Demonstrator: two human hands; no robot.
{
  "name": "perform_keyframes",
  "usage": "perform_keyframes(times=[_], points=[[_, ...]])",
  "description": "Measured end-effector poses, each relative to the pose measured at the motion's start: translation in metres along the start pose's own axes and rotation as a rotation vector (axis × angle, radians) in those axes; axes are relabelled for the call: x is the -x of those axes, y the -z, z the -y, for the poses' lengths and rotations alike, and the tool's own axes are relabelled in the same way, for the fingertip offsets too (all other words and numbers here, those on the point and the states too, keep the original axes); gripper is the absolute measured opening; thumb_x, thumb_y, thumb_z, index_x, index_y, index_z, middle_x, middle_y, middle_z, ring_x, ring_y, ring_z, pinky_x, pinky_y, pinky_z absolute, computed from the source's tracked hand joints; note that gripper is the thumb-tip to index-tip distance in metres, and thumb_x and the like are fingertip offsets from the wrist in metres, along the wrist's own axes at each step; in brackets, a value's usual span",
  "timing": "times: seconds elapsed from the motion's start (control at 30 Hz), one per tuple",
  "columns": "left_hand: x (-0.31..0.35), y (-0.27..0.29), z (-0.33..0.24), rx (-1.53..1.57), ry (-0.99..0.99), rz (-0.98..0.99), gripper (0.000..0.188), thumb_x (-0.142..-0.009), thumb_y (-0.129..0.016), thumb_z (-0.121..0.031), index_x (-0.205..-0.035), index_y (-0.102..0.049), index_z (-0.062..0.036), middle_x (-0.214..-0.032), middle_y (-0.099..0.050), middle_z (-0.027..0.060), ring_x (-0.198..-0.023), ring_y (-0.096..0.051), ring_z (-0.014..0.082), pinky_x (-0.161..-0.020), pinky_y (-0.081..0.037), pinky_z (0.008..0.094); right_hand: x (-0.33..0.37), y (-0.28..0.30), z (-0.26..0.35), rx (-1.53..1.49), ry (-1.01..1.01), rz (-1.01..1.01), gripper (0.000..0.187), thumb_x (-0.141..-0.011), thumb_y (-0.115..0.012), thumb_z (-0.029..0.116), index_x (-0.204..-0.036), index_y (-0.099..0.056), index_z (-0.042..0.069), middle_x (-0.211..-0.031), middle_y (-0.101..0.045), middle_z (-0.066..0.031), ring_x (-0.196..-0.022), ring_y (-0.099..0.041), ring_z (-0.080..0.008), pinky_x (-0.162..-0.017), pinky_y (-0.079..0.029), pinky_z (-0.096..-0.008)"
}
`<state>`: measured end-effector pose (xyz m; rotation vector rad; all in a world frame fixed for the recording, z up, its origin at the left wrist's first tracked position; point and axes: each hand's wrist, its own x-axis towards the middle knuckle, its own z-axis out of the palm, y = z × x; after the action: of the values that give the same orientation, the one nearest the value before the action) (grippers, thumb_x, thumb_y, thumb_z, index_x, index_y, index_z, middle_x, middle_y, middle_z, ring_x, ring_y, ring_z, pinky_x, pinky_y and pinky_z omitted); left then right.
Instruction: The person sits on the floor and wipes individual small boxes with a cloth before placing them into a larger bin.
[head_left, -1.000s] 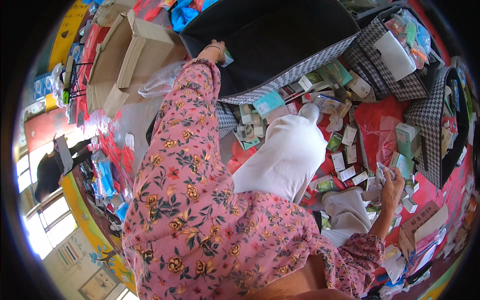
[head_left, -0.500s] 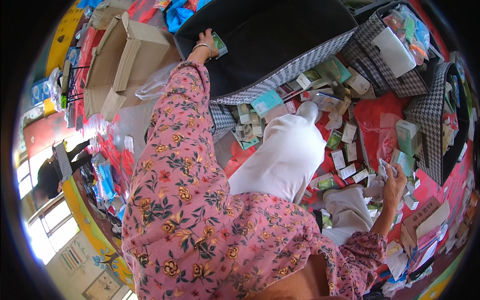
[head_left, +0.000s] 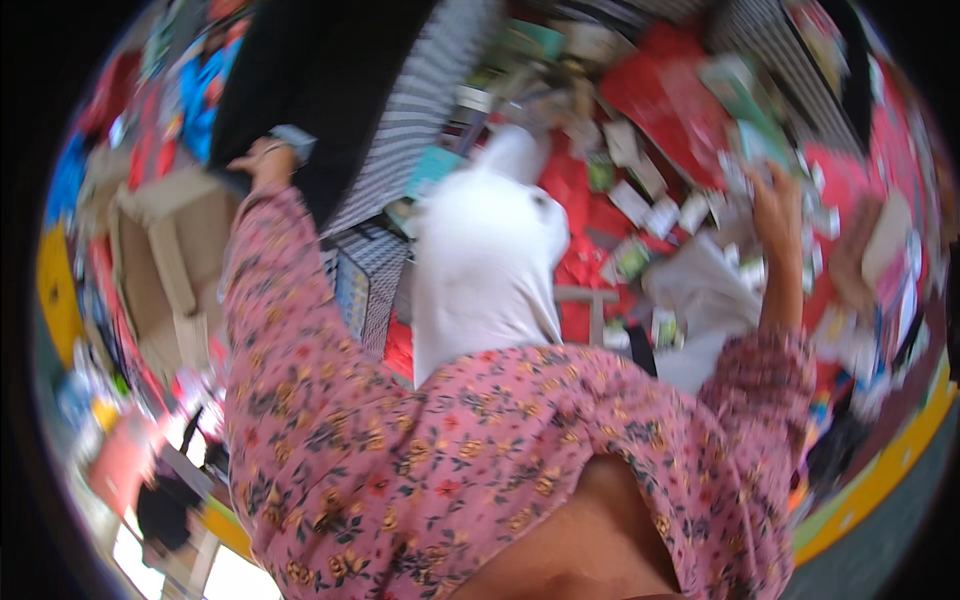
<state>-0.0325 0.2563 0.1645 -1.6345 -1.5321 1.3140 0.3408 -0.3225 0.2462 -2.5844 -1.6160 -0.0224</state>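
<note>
My left hand [head_left: 266, 163] is at the left rim of a large black-lined storage bin [head_left: 330, 70], one finger stuck out to the left. A small pale box [head_left: 294, 140] sits against that hand, apparently in its grip, though motion blur smears the fingers. On the right, my right hand [head_left: 778, 205] is bent over the heap with its fingers pinched together. A whitish crumpled piece [head_left: 737, 178] shows at its fingertips, too blurred to name. Below and left of it, several small white cartons [head_left: 630, 203] lie on red plastic sheeting [head_left: 650, 85].
Beside the bin at left stands an open cardboard box [head_left: 150, 260]. A patterned fabric bin [head_left: 785, 75] is at the upper right. My white-trousered knee [head_left: 490, 250] rises between the bin and the cartons. A person [head_left: 165, 515] is at the lower left.
The whole view has swung, so the bin now lies further left and more upright. My left hand stays by its rim with the small box. My right hand appears higher in the view.
</note>
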Motion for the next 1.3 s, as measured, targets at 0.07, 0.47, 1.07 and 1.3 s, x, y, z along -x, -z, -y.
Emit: perform_keyframes(times=[0.07, 0.47, 1.07, 1.3], points=[[0.058, 0.056, 0.02, 0.125, -0.152, 0.039, 0.063, -0.074, -0.058, -0.047, -0.128, -0.04, -0.0183, -0.131, -0.04, 0.0059, -0.123, -0.034, 0.0264, -0.095, -0.013, 0.0658, -0.003, 0.006, -0.014, -0.195, -0.312, -0.041, 0.038, -0.076, -0.055, 0.032, -0.094, -0.059, -0.002, -0.091, -0.059, -0.0226, -0.081, -0.057, -0.0343, -0.071, -0.044, -0.0374], [0.338, 0.199, 0.076, 0.949, -1.016, -1.474, 0.039, -0.08, -0.053, -0.045, -0.104, -0.058, -0.0156, -0.099, -0.062, 0.0047, -0.09, -0.058, 0.0226, -0.084, -0.033, 0.0488, 0.023, -0.064, 0.034, -0.563, -0.687, 0.411, 0.029, -0.072, -0.054, 0.028, -0.078, -0.065, 0.001, -0.075, -0.063, -0.0188, -0.073, -0.062, -0.032, -0.07, -0.048, -0.0374], [0.393, 0.197, -0.093, 1.642, -1.65, 0.298, 0.044, -0.084, -0.051, -0.008, -0.125, -0.037, 0.0004, -0.106, -0.053, 0.0135, -0.088, -0.056, 0.0154, -0.076, -0.044, 0.0223, 0.017, -0.306, 0.099, 0.0, -0.726, 0.25, 0.018, -0.07, -0.052, 0.011, -0.082, -0.061, 0.001, -0.084, -0.06, -0.0157, -0.073, -0.062, -0.0264, -0.059, -0.051, -0.0358], [0.398, 0.196, -0.094, 1.614, -1.658, 0.233, 0.043, -0.083, -0.051, -0.006, -0.123, -0.039, 0.0027, -0.104, -0.054, 0.0131, -0.088, -0.056, 0.0151, -0.076, -0.044, 0.0227, 0.024, -0.289, 0.08, -0.128, -0.662, 0.327, 0.019, -0.071, -0.054, 0.01, -0.087, -0.061, 0.003, -0.088, -0.06, -0.0119, -0.081, -0.06, -0.0274, -0.065, -0.051, -0.0355]])
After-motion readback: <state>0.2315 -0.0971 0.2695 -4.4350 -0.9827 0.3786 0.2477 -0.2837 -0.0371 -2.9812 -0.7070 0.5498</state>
